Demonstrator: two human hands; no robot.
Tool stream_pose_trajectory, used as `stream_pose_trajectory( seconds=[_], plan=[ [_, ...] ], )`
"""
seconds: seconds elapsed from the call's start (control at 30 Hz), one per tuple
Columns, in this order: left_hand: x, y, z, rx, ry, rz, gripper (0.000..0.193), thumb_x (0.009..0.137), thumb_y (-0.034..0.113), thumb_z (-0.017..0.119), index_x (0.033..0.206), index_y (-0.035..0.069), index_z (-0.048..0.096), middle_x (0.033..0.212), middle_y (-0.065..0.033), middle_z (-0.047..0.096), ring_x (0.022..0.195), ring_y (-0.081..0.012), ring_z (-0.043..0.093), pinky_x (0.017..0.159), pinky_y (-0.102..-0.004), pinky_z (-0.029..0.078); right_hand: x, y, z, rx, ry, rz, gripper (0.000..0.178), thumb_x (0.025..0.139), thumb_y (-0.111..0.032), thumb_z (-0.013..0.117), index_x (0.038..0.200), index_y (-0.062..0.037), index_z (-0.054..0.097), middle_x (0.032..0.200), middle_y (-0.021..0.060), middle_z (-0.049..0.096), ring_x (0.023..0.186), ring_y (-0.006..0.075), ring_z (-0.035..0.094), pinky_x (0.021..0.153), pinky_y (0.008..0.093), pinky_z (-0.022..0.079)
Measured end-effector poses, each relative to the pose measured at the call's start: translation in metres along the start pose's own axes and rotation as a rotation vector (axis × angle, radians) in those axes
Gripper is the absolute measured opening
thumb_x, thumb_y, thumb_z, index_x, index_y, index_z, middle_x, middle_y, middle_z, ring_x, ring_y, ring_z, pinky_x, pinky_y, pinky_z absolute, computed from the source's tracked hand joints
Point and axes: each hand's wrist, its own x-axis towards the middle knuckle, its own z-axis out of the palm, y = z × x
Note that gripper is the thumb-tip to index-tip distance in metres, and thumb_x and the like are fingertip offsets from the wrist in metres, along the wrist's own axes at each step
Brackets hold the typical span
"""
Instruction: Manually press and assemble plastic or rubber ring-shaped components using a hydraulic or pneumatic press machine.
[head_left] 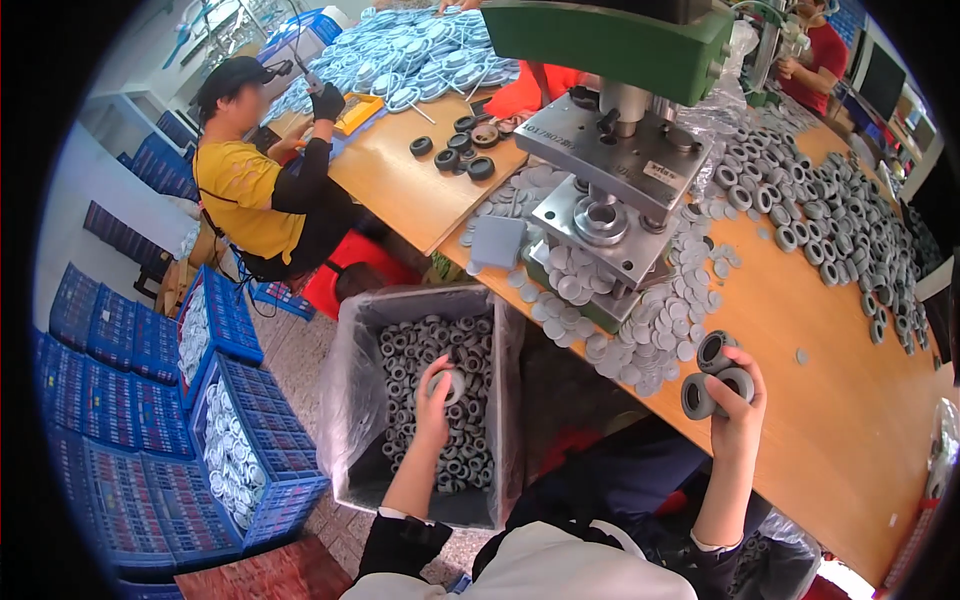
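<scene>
My left hand (430, 408) is over a plastic-lined bin (346, 395), its fingers closed round one grey ring (455, 387). Many similar grey rings (468, 450) fill the bin below. At the table's front edge, my right hand (738, 420) grips a cluster of three dark grey rings (697, 397) between thumb and fingers. Beyond it, flat grey discs (655, 345) are heaped around the base of a green press (610, 50). The press's steel lower die (600, 222) sits under its upper plate (610, 160), with a gap between them.
A large pile of grey rings (800, 215) spreads over the right of the wooden table (800, 430). A grey square block (497, 242) lies left of the press. Blue crates (265, 450) stand at left. A co-worker in yellow (240, 200) sits far left; another person in red (815, 65) is far right.
</scene>
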Motion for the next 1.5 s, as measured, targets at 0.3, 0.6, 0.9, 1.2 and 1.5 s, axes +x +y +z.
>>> stream_pose_trajectory(
  seconds=[0.3,0.6,0.9,1.2,1.5],
  plan=[
    [-0.004,-0.057,-0.086,1.154,0.631,-0.293,0.058,0.072,0.036,0.073,0.123,0.017,0.054,0.124,-0.0178,0.034,0.113,-0.0342,0.038,0.096,-0.0368,0.034,0.008,0.019,0.007,0.290,-0.096,0.216,0.039,0.068,0.008,0.063,0.105,-0.0034,0.055,0.093,0.0078,0.055,0.083,0.0173,0.055,0.073,0.0298,0.048],
    [-0.007,0.036,0.145,0.166,-0.241,0.462,0.028,0.077,-0.006,0.061,0.104,0.001,0.057,0.101,-0.0108,0.060,0.091,-0.0189,0.061,0.076,-0.0282,0.049,0.006,0.014,-0.004,0.412,-0.189,0.199,0.043,0.065,0.007,0.063,0.105,-0.0057,0.052,0.097,0.0097,0.055,0.087,0.0211,0.057,0.073,0.0341,0.051],
    [0.004,0.058,0.321,0.842,-0.648,0.995,0.055,0.071,-0.001,0.058,0.125,0.003,0.045,0.133,-0.0158,0.040,0.126,-0.0335,0.034,0.101,-0.0432,0.032,-0.009,-0.012,-0.050,0.389,-0.035,0.009,0.043,0.063,0.008,0.064,0.102,-0.0051,0.054,0.100,0.0092,0.054,0.088,0.0189,0.055,0.077,0.0291,0.049],
    [-0.046,0.088,0.293,0.002,-0.821,0.623,0.079,0.065,0.026,0.079,0.130,0.007,0.039,0.144,-0.0169,0.020,0.129,-0.0330,0.029,0.101,-0.0440,0.033,0.000,-0.017,-0.013,0.004,-0.146,0.032,0.063,0.071,0.005,0.062,0.130,-0.0049,0.043,0.097,0.0038,0.051,0.088,0.0130,0.051,0.078,0.0251,0.044],
    [-0.039,0.083,0.251,-0.390,-0.723,0.093,0.041,0.072,0.003,0.068,0.111,0.007,0.057,0.136,-0.0161,0.034,0.122,-0.0253,0.041,0.094,-0.0338,0.039,0.000,-0.009,0.012,0.097,-0.354,0.212,0.052,0.079,-0.002,0.059,0.129,-0.0058,0.044,0.106,0.0075,0.052,0.098,0.0142,0.051,0.085,0.0274,0.044]
  ],
)
